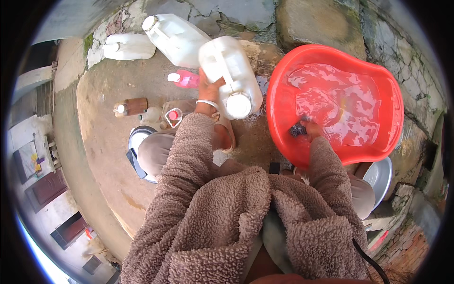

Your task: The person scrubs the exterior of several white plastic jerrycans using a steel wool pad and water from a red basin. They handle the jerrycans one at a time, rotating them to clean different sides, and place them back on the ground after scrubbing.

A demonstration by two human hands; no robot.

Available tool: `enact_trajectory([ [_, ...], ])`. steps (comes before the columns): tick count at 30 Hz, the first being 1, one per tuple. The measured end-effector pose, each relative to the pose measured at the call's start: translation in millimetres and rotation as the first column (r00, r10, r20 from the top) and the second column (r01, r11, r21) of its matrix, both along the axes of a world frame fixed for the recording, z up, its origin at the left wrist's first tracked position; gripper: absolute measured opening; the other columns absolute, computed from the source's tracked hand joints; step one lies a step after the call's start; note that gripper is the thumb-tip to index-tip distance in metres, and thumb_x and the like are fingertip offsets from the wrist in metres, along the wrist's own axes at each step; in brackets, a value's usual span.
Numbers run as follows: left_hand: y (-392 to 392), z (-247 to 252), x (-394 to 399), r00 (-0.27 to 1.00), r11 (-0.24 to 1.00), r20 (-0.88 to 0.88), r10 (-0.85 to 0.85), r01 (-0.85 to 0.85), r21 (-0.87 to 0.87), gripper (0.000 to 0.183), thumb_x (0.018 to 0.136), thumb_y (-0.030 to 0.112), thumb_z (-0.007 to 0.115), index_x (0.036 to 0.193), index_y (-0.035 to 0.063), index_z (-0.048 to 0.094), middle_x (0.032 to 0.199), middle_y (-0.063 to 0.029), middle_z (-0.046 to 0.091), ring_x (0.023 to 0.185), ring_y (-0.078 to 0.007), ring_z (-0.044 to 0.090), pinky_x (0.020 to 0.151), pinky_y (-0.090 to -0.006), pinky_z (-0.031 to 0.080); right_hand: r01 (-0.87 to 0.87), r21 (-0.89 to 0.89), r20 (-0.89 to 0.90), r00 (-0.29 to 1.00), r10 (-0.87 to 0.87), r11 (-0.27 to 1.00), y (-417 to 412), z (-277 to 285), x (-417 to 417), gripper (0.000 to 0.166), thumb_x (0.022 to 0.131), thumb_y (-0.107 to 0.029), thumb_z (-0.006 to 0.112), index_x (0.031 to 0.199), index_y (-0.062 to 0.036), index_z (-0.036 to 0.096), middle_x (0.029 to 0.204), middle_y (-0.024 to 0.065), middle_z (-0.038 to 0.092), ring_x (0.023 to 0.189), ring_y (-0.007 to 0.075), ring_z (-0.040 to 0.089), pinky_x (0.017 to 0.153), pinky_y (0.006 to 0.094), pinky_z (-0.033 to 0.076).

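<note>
My left hand [209, 87] grips a translucent white plastic jug [230, 74] with a white cap, held tilted beside the basin. My right hand [312, 130] is inside a red plastic basin [279, 117] of water [340, 99], fingers closed on a dark scrubbing pad [298, 128] near the basin's left inner wall. Two further white jugs lie to the upper left, a large one [177, 41] behind the held jug and a smaller one [133, 47] farther left. A small bottle of pink liquid [188, 78] lies just left of my left hand.
Several capped bottles, one of them brown [134, 107], lie on the concrete ground [106, 142] at left. A white basin [138, 138] is by my left knee, a metal basin [381, 181] by my right knee. Cracked stone slabs [319, 25] border the far side.
</note>
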State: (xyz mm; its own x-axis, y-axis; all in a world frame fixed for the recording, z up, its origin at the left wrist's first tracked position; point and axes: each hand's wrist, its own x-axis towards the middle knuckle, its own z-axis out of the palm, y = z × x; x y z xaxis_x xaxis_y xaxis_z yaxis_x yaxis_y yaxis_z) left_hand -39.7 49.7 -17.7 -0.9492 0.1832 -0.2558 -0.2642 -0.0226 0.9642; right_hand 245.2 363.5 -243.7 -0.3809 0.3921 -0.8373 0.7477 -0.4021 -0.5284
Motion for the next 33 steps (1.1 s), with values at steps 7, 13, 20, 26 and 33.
enact_trajectory([
  [7, 26.6, 0.8, -27.8, 0.982, 0.991, 0.14, -0.123, 0.129, -0.032, 0.087, 0.08, 0.002, 0.074, 0.152, -0.0008, 0.026, 0.133, -0.0137, 0.056, 0.111, -0.0202, 0.059, 0.09, -0.0304, 0.05, -0.916, 0.344, 0.476, 0.362, 0.802, 0.209, 50.4, -16.6, 10.9, 0.021, 0.087, -0.014, 0.066, 0.107, -0.0058, 0.067, 0.091, 0.0099, 0.07, 0.084, 0.0267, 0.068, 0.072, 0.0407, 0.055],
  [13, 29.0, 29.6, 0.5, 0.973, 0.798, -0.23, -0.002, -0.137, -0.587, 0.065, 0.091, 0.041, 0.065, 0.132, -0.008, 0.051, 0.13, -0.028, 0.055, 0.115, -0.034, 0.057, 0.094, -0.0412, 0.047, 0.386, 0.108, -0.518, 0.809, -0.28, 0.916, 19.0, 141.1, -114.2, 0.017, 0.093, -0.013, 0.062, 0.101, 0.0005, 0.068, 0.091, 0.0067, 0.069, 0.077, 0.0161, 0.066, 0.069, 0.0308, 0.054],
  [20, 63.0, 19.2, 38.9, 0.863, 0.549, -0.425, -0.272, -0.223, -0.805, 0.058, 0.093, 0.045, 0.059, 0.132, 0.0014, 0.054, 0.13, -0.0324, 0.05, 0.118, -0.0459, 0.051, 0.1, -0.0506, 0.041, -0.029, 0.933, -0.315, 0.415, 0.854, 0.358, -87.6, 247.3, -241.1, 0.026, 0.083, -0.007, 0.064, 0.108, -0.0041, 0.068, 0.111, 0.0124, 0.062, 0.111, 0.0344, 0.053, 0.098, 0.0436, 0.043],
  [26, 57.3, 33.7, 48.5, 0.818, 0.57, -0.466, -0.337, -0.216, -0.793, 0.042, 0.095, 0.035, 0.059, 0.119, -0.0003, 0.063, 0.125, -0.0303, 0.055, 0.116, -0.0464, 0.052, 0.099, -0.0471, 0.043, -0.066, 0.939, -0.307, 0.289, 0.907, 0.338, -93.6, 239.0, -203.8, 0.023, 0.078, 0.002, 0.062, 0.099, -0.0047, 0.07, 0.102, 0.0093, 0.061, 0.1, 0.0311, 0.055, 0.089, 0.0396, 0.047],
  [33, 50.9, 23.1, 39.8, 0.783, 0.597, -0.494, -0.377, -0.203, -0.776, 0.047, 0.091, 0.038, 0.064, 0.124, 0.0037, 0.06, 0.124, -0.0323, 0.054, 0.111, -0.0485, 0.055, 0.093, -0.0503, 0.047, 0.183, 0.93, -0.362, 0.608, 0.707, 0.318, -123.6, 235.3, -222.6, 0.022, 0.077, 0.0, 0.06, 0.094, -0.0077, 0.071, 0.1, 0.0097, 0.061, 0.098, 0.0334, 0.055, 0.084, 0.0415, 0.048],
])
